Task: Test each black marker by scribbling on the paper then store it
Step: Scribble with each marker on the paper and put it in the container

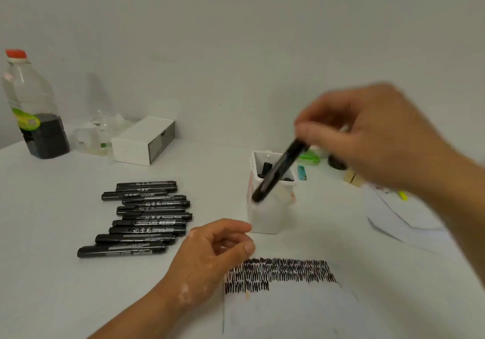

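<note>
Right hand (380, 139) raised, pinching a tilted marker (278, 173) across the holder (270, 215) rim; left hand (210, 257), loosely curled and empty, rests at the paper (288, 312) edge.

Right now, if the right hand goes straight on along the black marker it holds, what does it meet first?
Probably the white square plastic holder: the right hand tilts the black marker down toward its open top, though blur hides depth.

Colours and markings on record.
Marker (278, 171) black; row of markers (147, 222) black, white lettering; cup (267, 218) white; paper (288, 312) white, black zigzag scribbles (280, 273); bottle (31, 97) red cap, green label.
</note>
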